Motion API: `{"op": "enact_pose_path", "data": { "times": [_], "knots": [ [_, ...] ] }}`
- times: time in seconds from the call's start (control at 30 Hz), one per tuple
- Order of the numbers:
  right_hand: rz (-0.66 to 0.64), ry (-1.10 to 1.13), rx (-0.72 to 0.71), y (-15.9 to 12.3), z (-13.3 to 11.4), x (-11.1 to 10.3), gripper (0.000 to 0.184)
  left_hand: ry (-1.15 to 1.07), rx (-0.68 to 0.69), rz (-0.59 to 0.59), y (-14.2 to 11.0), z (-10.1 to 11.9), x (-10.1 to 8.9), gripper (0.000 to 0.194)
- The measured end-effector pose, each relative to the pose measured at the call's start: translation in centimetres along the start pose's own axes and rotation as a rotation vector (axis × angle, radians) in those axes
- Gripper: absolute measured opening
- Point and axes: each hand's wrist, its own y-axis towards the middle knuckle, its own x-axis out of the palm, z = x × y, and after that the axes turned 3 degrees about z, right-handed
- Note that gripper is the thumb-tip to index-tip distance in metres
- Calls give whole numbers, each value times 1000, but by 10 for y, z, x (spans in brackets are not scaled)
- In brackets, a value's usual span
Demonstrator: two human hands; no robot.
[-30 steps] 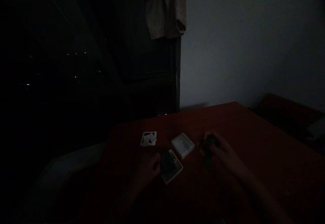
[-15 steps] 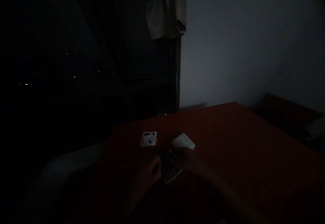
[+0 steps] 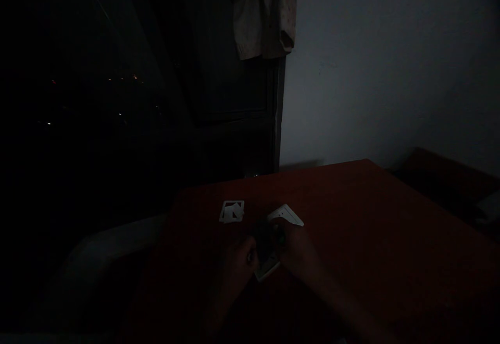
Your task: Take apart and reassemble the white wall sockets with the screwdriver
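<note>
Green object [image 3: 280, 236] is pinched in the right fingers [image 3: 289, 231] at a pale-rimmed box [image 3: 267, 271]. Left fingers [image 3: 250, 247] are too dark to tell.

A head-worn camera faces forward and down across the table [image 3: 375, 224]

The desk [image 3: 367, 214] is a deep brownish red, plain across its top and fading almost to black at the near side. On it, the flat square frame [image 3: 233, 202] is off-white, with paler whitish pieces [image 3: 228, 216] over it. The socket plate [image 3: 288, 213] is white, marked with small dark slots. The box [image 3: 267, 272] shows a whitish rim around a blackish inside. In such dim light, the item [image 3: 280, 236] in the right hand [image 3: 296, 247] looks dark green. The wall [image 3: 375, 63] is bluish grey; the hanging cloth [image 3: 263, 21], greyish beige with darker specks.
</note>
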Motion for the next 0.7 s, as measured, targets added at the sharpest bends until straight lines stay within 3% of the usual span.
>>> {"op": "enact_pose_path", "data": {
  "times": [0.33, 0.47, 0.6, 0.7],
  "knots": [
    [52, 1, -26, -2, 10, -4, 37, -175, -207, 150, -11, -7, 2, 12],
    [38, 26, -14, -3, 15, -10, 38, -44, -259, 179, -18, -43, 6, 18],
    [18, 46, 0, -4, 19, -17, 37, 104, -301, 107, -28, -90, 8, 24],
    [-2, 41, -4, -3, 20, -17, 36, 168, -281, 100, -33, -112, 9, 25]
  ]
}}
